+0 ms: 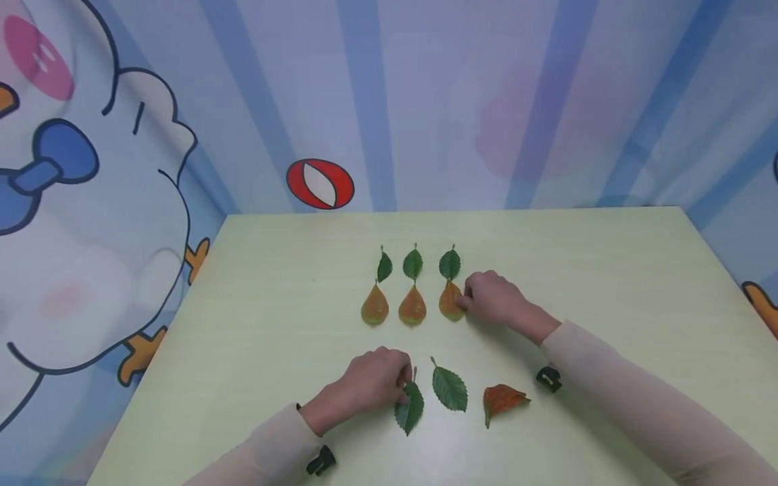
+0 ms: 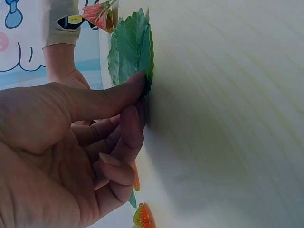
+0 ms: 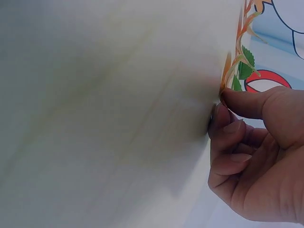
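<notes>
My left hand [image 1: 373, 381] pinches a green leaf [image 1: 411, 413] between thumb and fingers near its stem end. In the left wrist view the thumb lies over that toothed green leaf [image 2: 129, 50]. At the right end of a row, my right hand [image 1: 497, 297] pinches the edge of a yellow-orange leaf [image 1: 448, 302]. A dark green leaf [image 1: 450, 262] stands just above it, at its stem. Two more orange leaves [image 1: 412, 308] lie to its left, each below a small green leaf [image 1: 412, 263].
A loose green leaf [image 1: 450, 389] lies right of my left hand. Beside it is a curled red-orange leaf [image 1: 503, 401]. Black clips [image 1: 549, 379] hang at both sleeves. A wall with cartoon prints [image 1: 320, 183] borders the pale table [image 1: 273, 283].
</notes>
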Motion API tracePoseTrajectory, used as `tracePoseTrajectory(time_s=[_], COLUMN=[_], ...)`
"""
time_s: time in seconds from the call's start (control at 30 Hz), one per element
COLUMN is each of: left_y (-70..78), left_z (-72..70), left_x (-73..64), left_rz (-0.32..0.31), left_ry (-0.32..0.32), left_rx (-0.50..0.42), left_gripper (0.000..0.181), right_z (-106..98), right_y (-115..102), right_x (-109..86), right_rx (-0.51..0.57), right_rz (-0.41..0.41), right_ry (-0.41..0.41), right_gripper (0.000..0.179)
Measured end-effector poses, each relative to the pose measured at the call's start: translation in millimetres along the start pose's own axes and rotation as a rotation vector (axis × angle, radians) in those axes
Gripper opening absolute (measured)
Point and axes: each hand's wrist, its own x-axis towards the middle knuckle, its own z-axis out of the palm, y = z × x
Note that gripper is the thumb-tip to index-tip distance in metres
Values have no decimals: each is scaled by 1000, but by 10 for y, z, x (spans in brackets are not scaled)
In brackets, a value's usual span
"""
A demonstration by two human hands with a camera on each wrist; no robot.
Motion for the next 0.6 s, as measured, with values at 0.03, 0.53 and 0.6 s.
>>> tracePoseTrajectory(time_s=[0.03, 0.53, 0.6], left_y=[2, -8, -7], left_z=[0, 23, 19], left_x=[0, -4, -5], left_rz=[-2, -10, -8], left_ry=[0, 9, 14], left_rx=[1, 3, -5], left_gripper=[24, 21, 21], right_z=[2, 25, 28], right_y=[6, 56, 67], right_x=[3, -43, -78], right_rx=[1, 49, 69], right_rz=[1, -10, -5], right_ry=[3, 23, 23], right_gripper=[27, 31, 31])
